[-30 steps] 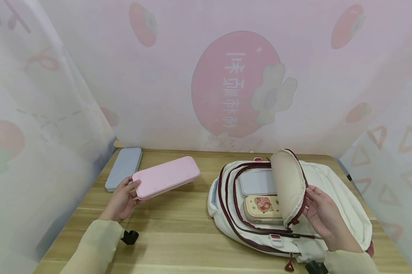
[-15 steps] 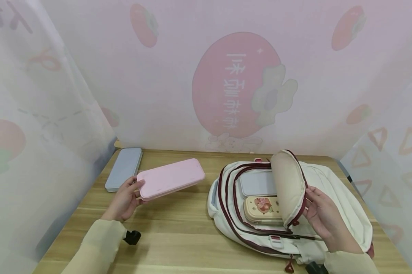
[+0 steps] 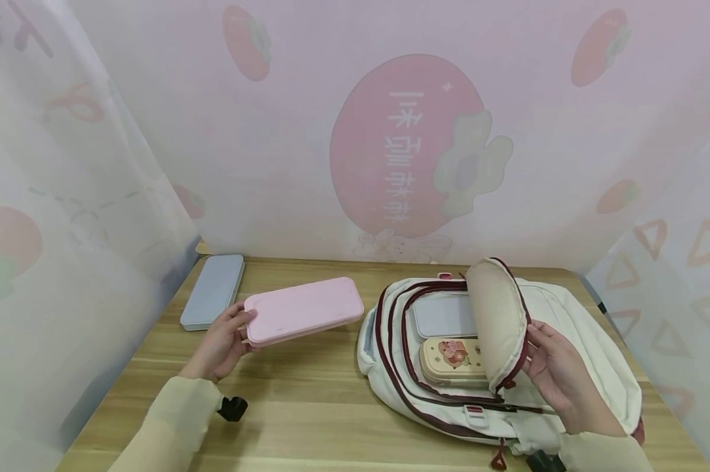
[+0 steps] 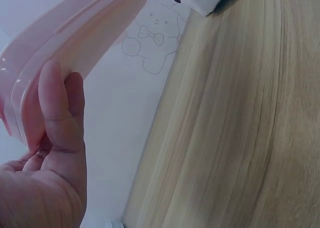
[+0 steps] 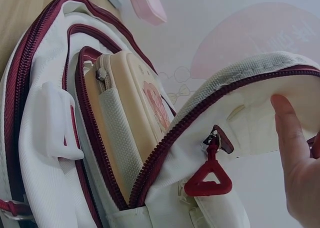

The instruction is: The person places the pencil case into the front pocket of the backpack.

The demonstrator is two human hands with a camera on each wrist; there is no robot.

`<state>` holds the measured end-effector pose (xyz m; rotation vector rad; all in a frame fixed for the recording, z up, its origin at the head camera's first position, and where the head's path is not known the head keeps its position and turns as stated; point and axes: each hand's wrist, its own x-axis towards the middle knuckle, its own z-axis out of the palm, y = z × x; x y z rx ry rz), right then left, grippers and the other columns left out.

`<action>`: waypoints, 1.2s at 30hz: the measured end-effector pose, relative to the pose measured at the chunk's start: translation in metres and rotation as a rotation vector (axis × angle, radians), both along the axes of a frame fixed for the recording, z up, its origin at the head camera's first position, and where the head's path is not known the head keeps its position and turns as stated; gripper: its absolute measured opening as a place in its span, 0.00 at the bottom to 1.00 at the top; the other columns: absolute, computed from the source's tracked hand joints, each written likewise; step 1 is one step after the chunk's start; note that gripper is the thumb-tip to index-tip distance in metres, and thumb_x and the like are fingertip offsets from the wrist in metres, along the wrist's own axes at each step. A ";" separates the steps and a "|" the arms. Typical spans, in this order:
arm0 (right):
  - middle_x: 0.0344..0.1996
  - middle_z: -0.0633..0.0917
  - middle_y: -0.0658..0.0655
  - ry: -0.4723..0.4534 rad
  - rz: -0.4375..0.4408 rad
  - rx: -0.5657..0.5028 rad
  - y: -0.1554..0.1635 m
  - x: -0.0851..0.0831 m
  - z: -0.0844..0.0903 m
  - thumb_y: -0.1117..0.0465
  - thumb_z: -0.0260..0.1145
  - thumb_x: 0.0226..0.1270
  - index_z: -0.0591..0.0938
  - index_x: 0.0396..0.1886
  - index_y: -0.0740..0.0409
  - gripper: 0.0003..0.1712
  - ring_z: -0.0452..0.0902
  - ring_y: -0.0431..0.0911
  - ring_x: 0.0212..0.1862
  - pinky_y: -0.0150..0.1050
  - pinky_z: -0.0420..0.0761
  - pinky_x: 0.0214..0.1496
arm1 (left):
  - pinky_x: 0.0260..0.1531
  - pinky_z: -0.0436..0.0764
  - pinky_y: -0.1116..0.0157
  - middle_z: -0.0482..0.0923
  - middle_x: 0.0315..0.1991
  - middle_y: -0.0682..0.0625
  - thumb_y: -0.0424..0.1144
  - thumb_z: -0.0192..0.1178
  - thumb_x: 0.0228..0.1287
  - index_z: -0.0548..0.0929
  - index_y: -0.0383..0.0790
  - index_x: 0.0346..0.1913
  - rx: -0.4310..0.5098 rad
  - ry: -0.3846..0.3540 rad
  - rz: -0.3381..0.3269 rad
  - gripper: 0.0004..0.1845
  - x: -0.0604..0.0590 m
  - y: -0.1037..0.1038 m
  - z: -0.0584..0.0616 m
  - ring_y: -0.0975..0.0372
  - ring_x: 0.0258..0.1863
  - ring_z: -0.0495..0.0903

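Observation:
My left hand grips the left end of a long pink pencil case, thumb on one side and fingers on the other. The case is held up over the table, its far end close to the backpack. On the right lies a white backpack with dark red zippers. My right hand pinches the edge of its front pocket flap and holds it folded back. Inside the open pocket are a cream case with a bear picture and a pale blue-grey case, both partly covered by the flap.
A blue-grey case lies at the back left of the wooden table. A printed curtain rises behind the table and along both sides. A red triangular zipper pull hangs from the flap.
My left hand has carried the pink pencil case to the right and slightly down, nearer the backpack. My right hand and the flap have stayed in place.

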<state>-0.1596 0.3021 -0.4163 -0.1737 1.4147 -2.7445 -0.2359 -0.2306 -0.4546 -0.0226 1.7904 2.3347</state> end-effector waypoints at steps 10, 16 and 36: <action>0.43 0.85 0.54 0.002 0.000 0.007 0.000 0.000 0.000 0.66 0.45 0.87 0.79 0.44 0.60 0.16 0.83 0.42 0.43 0.34 0.84 0.41 | 0.27 0.81 0.65 0.79 0.36 0.53 0.38 0.50 0.83 0.69 0.42 0.58 0.004 -0.005 -0.021 0.08 0.001 0.007 0.005 0.65 0.27 0.80; 0.43 0.85 0.54 -0.005 -0.010 0.028 -0.001 0.000 0.001 0.65 0.45 0.87 0.80 0.46 0.61 0.15 0.83 0.42 0.42 0.34 0.84 0.39 | 0.26 0.80 0.65 0.79 0.35 0.53 0.36 0.49 0.82 0.70 0.42 0.57 0.020 -0.011 -0.036 0.08 0.001 0.014 0.004 0.64 0.27 0.80; 0.43 0.85 0.54 -0.005 -0.014 0.035 -0.002 0.000 0.004 0.65 0.45 0.87 0.80 0.45 0.61 0.15 0.84 0.42 0.42 0.34 0.84 0.39 | 0.25 0.83 0.66 0.80 0.35 0.50 0.32 0.49 0.80 0.71 0.41 0.60 0.061 -0.022 -0.138 0.11 -0.003 0.032 0.005 0.63 0.25 0.82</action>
